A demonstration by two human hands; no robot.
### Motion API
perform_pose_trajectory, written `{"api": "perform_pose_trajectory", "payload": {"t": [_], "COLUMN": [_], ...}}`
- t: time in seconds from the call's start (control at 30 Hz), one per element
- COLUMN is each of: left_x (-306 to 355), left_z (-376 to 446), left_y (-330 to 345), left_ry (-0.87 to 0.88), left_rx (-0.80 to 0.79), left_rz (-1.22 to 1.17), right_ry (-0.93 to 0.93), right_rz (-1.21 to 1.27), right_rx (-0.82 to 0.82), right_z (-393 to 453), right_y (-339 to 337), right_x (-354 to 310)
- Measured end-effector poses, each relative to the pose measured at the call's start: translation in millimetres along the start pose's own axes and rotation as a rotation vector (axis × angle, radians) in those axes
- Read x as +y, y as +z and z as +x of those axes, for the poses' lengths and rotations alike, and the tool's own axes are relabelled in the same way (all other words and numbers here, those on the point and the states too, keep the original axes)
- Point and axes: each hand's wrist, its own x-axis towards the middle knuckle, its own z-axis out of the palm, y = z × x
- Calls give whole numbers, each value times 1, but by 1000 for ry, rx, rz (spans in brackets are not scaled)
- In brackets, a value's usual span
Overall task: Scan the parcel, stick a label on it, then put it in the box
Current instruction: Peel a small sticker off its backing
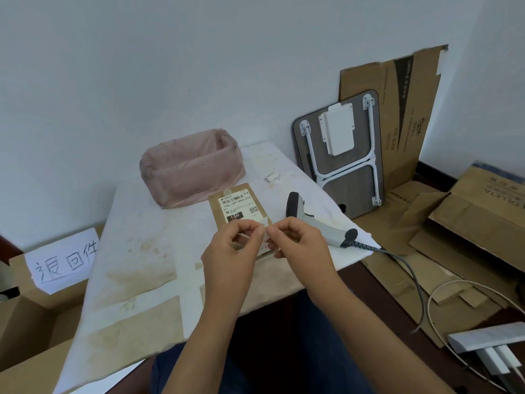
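A flat brown parcel (218,206) with a white printed shipping label lies on the white-covered table (147,237), just beyond my hands. My left hand (230,251) and my right hand (298,240) meet above the parcel's near end, fingertips pinched together on a small white label (265,223). Both hands hide the parcel's near part. A grey and black handheld scanner (312,223) lies on the table to the right of my right hand, its cable running off the edge. An open cardboard box (42,317) with a handwritten paper sign stands at the left of the table.
A container lined with a pink plastic bag (190,169) sits at the table's far side. A small white scrap (272,177) lies near it. A folded table (341,155) and flattened cardboard (397,115) lean on the wall at right. Cardboard, cables and a power strip (488,336) cover the floor.
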Motion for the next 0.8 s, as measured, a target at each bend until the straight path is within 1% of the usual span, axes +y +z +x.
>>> {"api": "perform_pose_trajectory", "payload": {"t": [0.1, 0.2, 0.3, 0.47, 0.53, 0.67, 0.8], "left_x": [-2, 1, 5, 6, 4, 0, -1], "left_z": [2, 4, 7, 8, 10, 12, 13], "left_y": [0, 0, -2, -5, -5, -7, -10], "left_ry": [-108, -265, -380, -574, -642, -727, -744], "left_rx": [8, 21, 28, -5, -7, 4, -2], "left_rz": [-107, -330, -509, -721, -770, -864, -918], "right_ry": [32, 47, 36, 23, 23, 54, 103], "right_rz": [62, 100, 105, 120, 132, 189, 208], "right_rx": [-9, -8, -2, 16, 32, 66, 88], "right_z": [0, 0, 0, -1, -1, -1, -1], "right_y": [-1, -2, -2, 0, 2, 1, -1], "right_x": [0, 0, 1, 3, 4, 5, 7]}}
